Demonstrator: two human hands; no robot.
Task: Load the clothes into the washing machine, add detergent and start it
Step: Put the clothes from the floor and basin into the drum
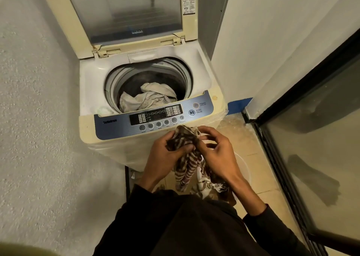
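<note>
A top-loading washing machine (204,64) stands against the wall with its lid (124,12) raised. Inside the drum lies a crumpled pale garment (150,98). Its blue control panel (116,127) faces me, with the start/pause button (191,112) at the right. In front of the panel I hold a brown-and-white striped cloth (185,162). My left hand (165,154) grips its bunched upper part, and my right hand (216,150) pinches its top edge. The rest of the cloth hangs down toward a white basin (244,168).
The white basin sits on the tiled floor (259,179) to the right of the machine, mostly hidden by my arms. A rough wall (39,119) runs along the left. A dark-framed glass door (311,138) stands on the right.
</note>
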